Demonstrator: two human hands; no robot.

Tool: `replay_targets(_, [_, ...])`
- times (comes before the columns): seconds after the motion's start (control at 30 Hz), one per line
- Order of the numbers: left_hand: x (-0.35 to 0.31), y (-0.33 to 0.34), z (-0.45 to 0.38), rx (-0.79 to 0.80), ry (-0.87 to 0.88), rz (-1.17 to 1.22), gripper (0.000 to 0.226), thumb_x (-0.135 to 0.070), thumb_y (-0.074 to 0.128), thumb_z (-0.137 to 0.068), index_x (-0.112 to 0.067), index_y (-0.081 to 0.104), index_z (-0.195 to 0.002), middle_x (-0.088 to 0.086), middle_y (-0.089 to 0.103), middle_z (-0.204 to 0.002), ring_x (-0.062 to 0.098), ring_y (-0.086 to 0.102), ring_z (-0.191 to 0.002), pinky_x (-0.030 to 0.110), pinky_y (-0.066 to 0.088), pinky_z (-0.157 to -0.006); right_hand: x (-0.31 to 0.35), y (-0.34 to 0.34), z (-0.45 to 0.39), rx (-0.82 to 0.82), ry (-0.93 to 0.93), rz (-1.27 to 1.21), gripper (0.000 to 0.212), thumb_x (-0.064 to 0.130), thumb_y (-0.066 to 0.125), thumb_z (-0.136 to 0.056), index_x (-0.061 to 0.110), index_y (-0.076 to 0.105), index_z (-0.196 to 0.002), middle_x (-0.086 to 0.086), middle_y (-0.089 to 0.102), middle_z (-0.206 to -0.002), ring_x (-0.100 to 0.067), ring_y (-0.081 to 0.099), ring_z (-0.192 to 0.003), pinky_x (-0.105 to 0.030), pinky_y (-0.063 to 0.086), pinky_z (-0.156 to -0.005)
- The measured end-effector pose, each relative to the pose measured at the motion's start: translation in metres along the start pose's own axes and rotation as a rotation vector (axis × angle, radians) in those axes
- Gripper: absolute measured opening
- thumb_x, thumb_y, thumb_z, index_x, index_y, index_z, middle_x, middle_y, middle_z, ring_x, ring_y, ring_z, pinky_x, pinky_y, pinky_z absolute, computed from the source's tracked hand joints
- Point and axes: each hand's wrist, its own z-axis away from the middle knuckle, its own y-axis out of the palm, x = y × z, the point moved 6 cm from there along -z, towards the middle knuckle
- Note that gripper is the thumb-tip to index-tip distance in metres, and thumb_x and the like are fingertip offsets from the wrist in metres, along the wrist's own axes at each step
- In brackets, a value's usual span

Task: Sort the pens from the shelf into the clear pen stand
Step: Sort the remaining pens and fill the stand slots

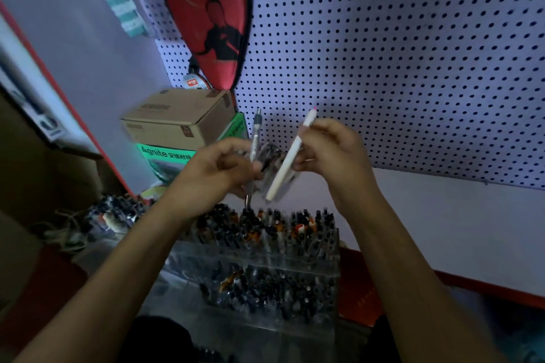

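Head view, the only one you've got:

Your left hand [219,166] is raised above the stand, fingers curled round a clear-barrelled pen [255,138] that stands close to upright, clicker end up, tip poking out below your fist. Your right hand [330,150] pinches a white pen [290,156] tilted on a diagonal, pink-tipped end up and to the right, lower end down and to the left. The two hands sit close together, not touching. Between them there's a blurred bundle of clear packaging [274,168] with dark contents; can't tell which hand carries it, or what's in it.

The clear pen stand [265,262] is directly below your hands on the shelf, tiered, both rows packed with dark-capped pens [306,224] standing upright, a few orange and red bits mixed in. More dark pens [118,209] lie loose in a heap left of the stand, beside your left forearm.

Behind: white pegboard [383,53] with a red paddle case [206,18] hanging on it. Under the case, a brown cardboard box [177,118] stacked on a green box [168,156] marked "Agnite". Red shelf edge [486,289] runs along the right, behind your right forearm.

Frame is dim and motion-blurred around the hands.
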Motion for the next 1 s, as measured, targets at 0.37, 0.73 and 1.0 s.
replay_targets(0.37, [0.065,-0.07,0.105,-0.224,-0.206,0.145,0.012,0.002,0.065,-0.086,-0.007,0.062,-0.094,0.015,0.057,-0.082,0.021,0.063,-0.079,0.027,0.057,-0.06,-0.024,0.098,0.063,0.373,-0.055,0.326,0.005,0.014,0.065,-0.091,0.016,0.061,-0.09,-0.004,0.071,-0.076,-0.02,0.071,-0.07,-0.048,0.06,-0.07])
replay_targets(0.73, [0.137,-0.065,0.114,-0.127,-0.271,-0.415,0.036,0.004,0.062,-0.084,-0.03,0.052,-0.078,-0.005,0.062,-0.075,0.004,0.059,-0.065,0.024,0.044,-0.06,-0.081,0.153,0.09,0.593,-0.166,0.868,0.007,0.016,0.064,-0.088,0.013,0.058,-0.089,-0.001,0.065,-0.078,-0.012,0.061,-0.071,-0.037,0.056,-0.069])
replay_targets(1.0, [0.148,-0.046,0.112,-0.052,-0.323,-0.5,0.028,-0.001,0.062,-0.086,-0.02,0.064,-0.105,0.002,0.067,-0.104,0.018,0.064,-0.094,0.037,0.055,-0.082,-0.108,0.144,0.093,0.668,-0.087,1.032,0.012,0.01,0.062,-0.089,0.021,0.061,-0.094,-0.001,0.068,-0.092,-0.017,0.064,-0.086,-0.041,0.057,-0.08])
